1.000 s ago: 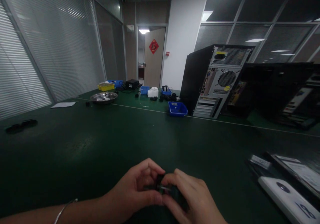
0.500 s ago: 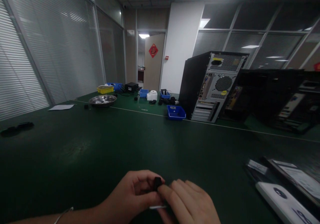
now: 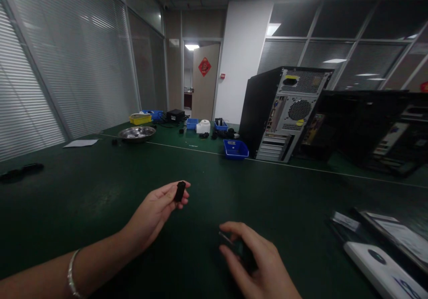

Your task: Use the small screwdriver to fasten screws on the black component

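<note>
A small black block-shaped piece (image 3: 180,191) is pinched between the thumb and fingers of my left hand (image 3: 157,212), raised over the green tabletop; its exact kind does not show. My right hand (image 3: 257,259) hovers lower and to the right, its thumb and fingers curved around a thin, flat, dark-edged piece (image 3: 226,238). Blur and shadow in the palm hide most of that piece. The two hands are apart.
A white box (image 3: 377,263) and a framed flat item lie at right. Beyond the hands stand a blue tray (image 3: 236,150), a computer tower (image 3: 261,116) and a metal bowl (image 3: 137,134). Sunglasses-like dark item (image 3: 22,171) lies far left.
My hands were together around the black piece and have separated. The left has carried it up and to the left; the right has shifted slightly right, with its fingers spread wider.
</note>
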Motion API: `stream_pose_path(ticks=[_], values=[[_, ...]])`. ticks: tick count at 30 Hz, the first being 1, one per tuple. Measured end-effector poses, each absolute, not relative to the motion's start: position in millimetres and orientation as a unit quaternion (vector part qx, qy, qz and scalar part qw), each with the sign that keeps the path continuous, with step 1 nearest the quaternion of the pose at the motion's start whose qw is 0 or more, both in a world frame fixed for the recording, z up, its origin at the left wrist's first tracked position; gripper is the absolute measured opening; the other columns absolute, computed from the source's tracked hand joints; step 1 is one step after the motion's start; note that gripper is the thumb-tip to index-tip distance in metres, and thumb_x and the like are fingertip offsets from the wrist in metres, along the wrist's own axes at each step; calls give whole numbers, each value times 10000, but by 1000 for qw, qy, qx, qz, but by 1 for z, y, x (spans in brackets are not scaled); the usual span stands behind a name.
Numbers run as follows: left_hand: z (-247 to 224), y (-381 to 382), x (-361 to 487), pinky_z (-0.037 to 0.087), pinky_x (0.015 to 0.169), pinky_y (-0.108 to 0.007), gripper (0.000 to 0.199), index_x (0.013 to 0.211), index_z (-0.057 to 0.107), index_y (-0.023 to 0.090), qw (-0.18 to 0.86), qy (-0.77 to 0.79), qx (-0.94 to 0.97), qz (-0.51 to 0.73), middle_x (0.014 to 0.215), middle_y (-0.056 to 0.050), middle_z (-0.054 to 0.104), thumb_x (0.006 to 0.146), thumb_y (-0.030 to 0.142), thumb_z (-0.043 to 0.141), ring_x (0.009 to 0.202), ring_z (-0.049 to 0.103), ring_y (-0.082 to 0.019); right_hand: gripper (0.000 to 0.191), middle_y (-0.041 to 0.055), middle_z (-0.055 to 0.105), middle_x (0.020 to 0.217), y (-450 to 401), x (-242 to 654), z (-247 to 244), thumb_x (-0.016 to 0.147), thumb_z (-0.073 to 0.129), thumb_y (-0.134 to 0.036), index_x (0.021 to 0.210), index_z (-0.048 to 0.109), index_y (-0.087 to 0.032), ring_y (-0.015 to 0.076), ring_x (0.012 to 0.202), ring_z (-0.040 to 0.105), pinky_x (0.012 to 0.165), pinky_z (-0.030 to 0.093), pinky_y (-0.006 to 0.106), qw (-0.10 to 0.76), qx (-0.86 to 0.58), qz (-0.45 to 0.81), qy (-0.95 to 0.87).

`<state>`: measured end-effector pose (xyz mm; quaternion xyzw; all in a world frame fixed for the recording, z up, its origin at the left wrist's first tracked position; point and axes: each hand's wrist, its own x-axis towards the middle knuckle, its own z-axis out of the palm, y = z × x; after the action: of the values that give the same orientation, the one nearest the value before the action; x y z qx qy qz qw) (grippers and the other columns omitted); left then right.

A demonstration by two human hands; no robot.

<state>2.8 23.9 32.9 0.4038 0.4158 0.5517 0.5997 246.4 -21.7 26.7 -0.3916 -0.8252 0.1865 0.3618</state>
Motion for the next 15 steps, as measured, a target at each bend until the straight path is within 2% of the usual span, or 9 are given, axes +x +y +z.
stream_pose_path(ticks=[3,8,12,15], values=[[29,23,5,432,749,-260,208,1006,730,163,611,420,410,531,886,-46,664,915,280,584,820,560,-153,242,36,727,933,-21,248,27,898,564,-204,1134,594,-248,195,796,715,633,553,232,345,-404,211,-821],[27,11,19,395,657,-276,287,1029,736,124,633,436,452,453,774,-39,665,877,345,634,698,533,-154,216,50,705,978,-20,247,31,903,561,-231,1114,600,-243,210,853,693,690,545,255,321,-411,242,-818],[32,-2,25,394,696,-293,370,1126,713,172,606,458,534,373,791,-12,621,903,422,556,717,512,-157,177,53,670,957,-19,247,32,954,479,-248,1099,579,-233,209,885,672,715,535,264,307,-402,262,-822],[34,-7,26,401,711,-296,355,1127,711,185,608,444,565,338,868,-14,614,844,384,628,745,518,-158,153,43,650,910,-19,248,31,969,447,-235,1066,565,-227,199,852,662,714,531,270,300,-403,271,-821]])
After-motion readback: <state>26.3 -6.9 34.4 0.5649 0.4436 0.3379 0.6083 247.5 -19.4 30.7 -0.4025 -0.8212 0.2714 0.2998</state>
